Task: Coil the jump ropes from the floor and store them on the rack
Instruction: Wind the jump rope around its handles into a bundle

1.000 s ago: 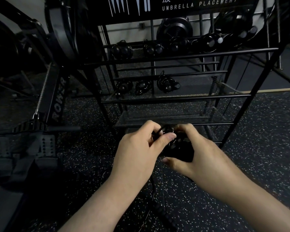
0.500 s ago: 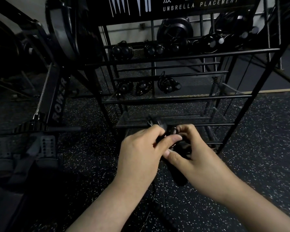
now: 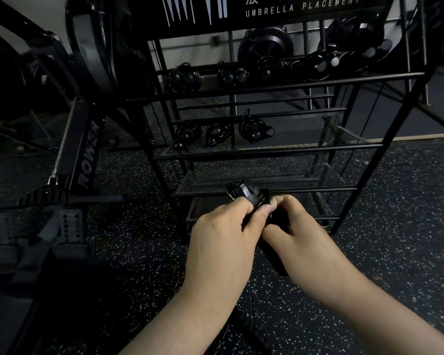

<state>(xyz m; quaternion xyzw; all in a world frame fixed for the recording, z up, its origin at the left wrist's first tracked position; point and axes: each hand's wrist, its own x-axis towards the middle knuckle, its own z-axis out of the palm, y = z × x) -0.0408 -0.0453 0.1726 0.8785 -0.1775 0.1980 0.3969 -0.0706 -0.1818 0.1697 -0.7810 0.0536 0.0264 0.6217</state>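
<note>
I see both hands meeting low in front of the rack, just before its lower shelves. My left hand curls around the black jump rope, whose handle end sticks up above the knuckles. My right hand pinches the same bundle from the other side, fingertips touching the left thumb. More of the rope hangs dark beneath the hands. Coiled ropes lie on the middle shelf above.

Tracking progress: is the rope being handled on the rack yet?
Not yet: both hands, left and right, grip the jump rope before the rack.
</note>
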